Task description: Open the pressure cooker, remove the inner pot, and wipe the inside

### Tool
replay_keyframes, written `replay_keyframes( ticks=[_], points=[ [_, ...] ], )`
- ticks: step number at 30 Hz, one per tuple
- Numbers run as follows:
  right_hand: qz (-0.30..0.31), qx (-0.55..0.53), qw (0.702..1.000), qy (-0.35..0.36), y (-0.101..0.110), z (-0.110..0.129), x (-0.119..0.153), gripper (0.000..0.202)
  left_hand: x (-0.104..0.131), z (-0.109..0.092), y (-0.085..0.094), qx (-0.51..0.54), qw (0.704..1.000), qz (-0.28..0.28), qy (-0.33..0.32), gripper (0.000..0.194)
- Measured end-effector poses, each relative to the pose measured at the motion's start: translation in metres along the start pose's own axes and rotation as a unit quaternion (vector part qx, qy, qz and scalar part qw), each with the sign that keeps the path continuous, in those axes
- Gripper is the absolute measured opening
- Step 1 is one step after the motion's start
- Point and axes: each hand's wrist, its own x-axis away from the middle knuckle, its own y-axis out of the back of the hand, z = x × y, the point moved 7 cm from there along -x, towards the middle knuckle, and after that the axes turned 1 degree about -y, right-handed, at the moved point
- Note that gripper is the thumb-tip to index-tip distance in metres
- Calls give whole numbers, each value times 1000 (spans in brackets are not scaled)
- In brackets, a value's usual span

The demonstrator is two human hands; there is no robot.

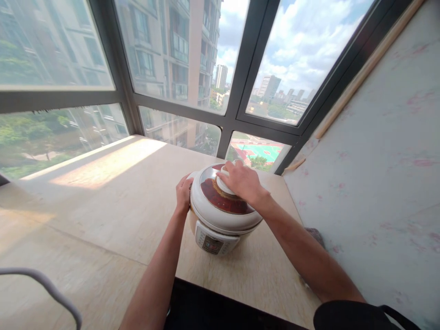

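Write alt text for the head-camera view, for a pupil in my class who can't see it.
A person's right hand grips the white lid knob of an electric pressure cooker while the left hand touches its side. The cooker stands, control panel facing the viewer, on a pale, marble-patterned surface beside dark-framed windows overlooking tall buildings.

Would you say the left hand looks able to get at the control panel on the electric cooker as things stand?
Probably yes: the left hand is at the side of the electric cooker, and nothing covers the control panel; the hand would likely have to leave that side first.
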Motion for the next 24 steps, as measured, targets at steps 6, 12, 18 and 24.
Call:
replay_keyframes(
  ticks=[6,12,18,24],
  points=[
    [3,-22,999,-44,1,1,1,54,-1,1,1,-14,1000,4,0,25],
    [-4,-47,997,-61,3,0,1,50,-3,2,1,-23,1000,1,-13,25],
    [8,-62,994,-91,1,1,-3,49,-3,1,1,-16,1000,0,-22,23],
    [13,-87,989,-115,-2,1,-5,51,-4,3,1,-11,1000,4,-17,24]
  ],
)
